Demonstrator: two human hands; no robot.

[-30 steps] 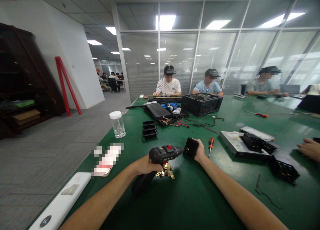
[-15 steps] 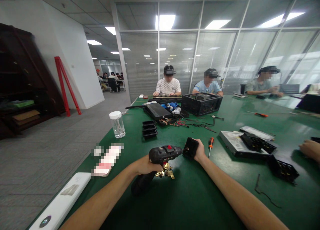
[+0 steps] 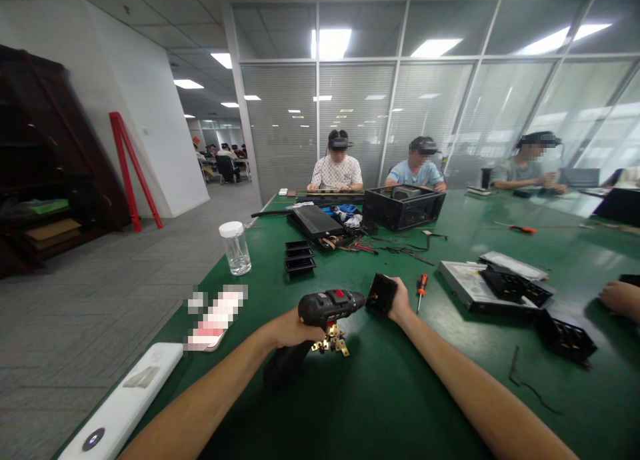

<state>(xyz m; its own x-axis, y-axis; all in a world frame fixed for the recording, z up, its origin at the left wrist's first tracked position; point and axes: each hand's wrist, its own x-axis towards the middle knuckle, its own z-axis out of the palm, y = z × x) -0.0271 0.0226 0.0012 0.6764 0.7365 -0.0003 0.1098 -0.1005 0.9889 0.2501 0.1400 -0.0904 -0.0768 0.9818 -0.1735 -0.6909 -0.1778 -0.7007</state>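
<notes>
My left hand is closed around the grip of a black cordless drill, which points to the right. Several small brass-coloured metal pieces lie or hang just below the drill's body; I cannot tell which. In my right hand is a black box-shaped part, held up with its open side facing the drill. The tip of the drill bit reaches the near side of this part; whether it touches a screw is too small to tell. An orange-handled screwdriver lies just right of my right hand.
Black frames stand behind the drill, a clear jar to their left. A phone and white device line the left edge. At right are a metal case, a black bracket and a co-worker's hand.
Almost nothing differs. The drill and the black part stay in place against each other, with only a slight shift of the view.
</notes>
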